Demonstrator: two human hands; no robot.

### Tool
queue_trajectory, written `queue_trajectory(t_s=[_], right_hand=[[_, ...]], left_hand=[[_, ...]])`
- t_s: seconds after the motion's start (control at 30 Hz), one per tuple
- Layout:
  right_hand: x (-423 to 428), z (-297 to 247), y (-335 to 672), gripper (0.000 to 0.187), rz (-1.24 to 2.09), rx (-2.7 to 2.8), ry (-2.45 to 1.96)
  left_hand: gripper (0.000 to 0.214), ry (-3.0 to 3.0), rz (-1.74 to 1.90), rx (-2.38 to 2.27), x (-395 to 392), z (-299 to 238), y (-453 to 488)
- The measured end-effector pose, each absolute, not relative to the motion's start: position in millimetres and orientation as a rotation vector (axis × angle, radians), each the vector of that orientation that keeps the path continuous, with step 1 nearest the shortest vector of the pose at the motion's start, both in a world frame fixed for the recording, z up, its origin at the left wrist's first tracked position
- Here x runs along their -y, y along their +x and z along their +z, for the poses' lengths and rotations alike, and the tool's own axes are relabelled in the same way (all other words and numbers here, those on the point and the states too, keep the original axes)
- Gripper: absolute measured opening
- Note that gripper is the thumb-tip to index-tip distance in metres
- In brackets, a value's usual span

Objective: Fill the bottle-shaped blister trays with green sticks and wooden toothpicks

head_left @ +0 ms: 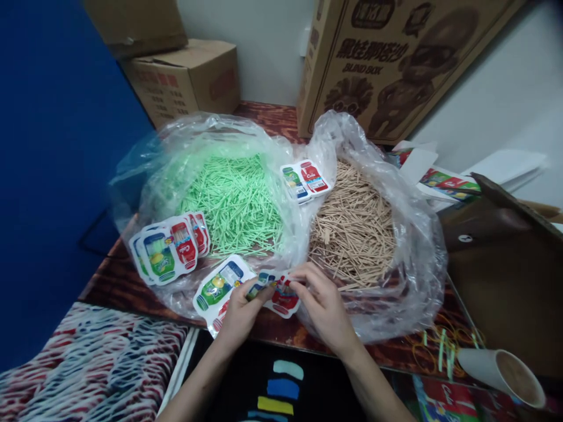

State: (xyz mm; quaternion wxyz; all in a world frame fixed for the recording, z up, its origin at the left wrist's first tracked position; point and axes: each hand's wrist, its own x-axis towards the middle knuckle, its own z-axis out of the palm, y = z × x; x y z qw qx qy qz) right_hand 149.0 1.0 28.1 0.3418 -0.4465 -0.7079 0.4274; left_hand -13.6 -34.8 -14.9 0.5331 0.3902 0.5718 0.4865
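Between my two hands is a small bottle-shaped packet (285, 300) with a green half and a red cola half. My left hand (244, 309) pinches its green side, and my right hand (324, 305) has its fingers closed at the top edge of the red side. Under and beside my left hand lies another double-bottle packet (220, 286). Just beyond my hands, a clear plastic bag holds many short green sticks (237, 202). A second open bag holds brown sticks (356, 225). Whether any stick is between my fingers is too small to tell.
Overlapping packets (162, 257) lie on the left bag's edge, and a small stack (307, 179) rests between the bags. Behind stand cardboard boxes (215, 79) and a large printed box (352, 88). A paper cup (501, 375) and rubber bands (428, 351) are at right.
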Motion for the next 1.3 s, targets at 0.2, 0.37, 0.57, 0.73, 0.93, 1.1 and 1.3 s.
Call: queue_trajectory(t_s=[0.2,0.37,0.57,0.73,0.93,1.1,1.3], right_hand=[[-5.4,34.1,127.7,0.015,1.342,1.861,-0.967],[-20.2,17.9,112.9,0.019,1.508,1.539,-1.055],[-47.1,-8.6,77.8,0.017,0.999,2.083,-1.04],[-77.3,-15.7,40.2,0.033,0.224,2.64,-0.764],[-116.3,-29.3,-5.4,0.039,-0.171,2.895,-0.339],[-136.2,-31.3,-7.3,0.032,-0.313,2.874,-0.122],[-155.0,-17.0,31.9,0.024,-0.367,2.747,-0.049]], left_hand=[[0.027,0.757,1.281,-1.443,45.6,-24.0,-53.2],[0.039,0.481,1.699,-1.626,39.9,-24.3,-126.7],[0.045,0.909,1.551,-2.387,7.6,-35.7,-198.3],[0.061,1.259,1.132,-2.769,0.4,-42.1,-204.2],[0.065,1.358,1.162,-2.771,5.7,-47.1,-197.6],[0.064,1.401,1.119,-2.8,9.5,-56.7,-199.4],[0.06,1.414,1.063,-2.82,11.9,-57.3,-197.8]])
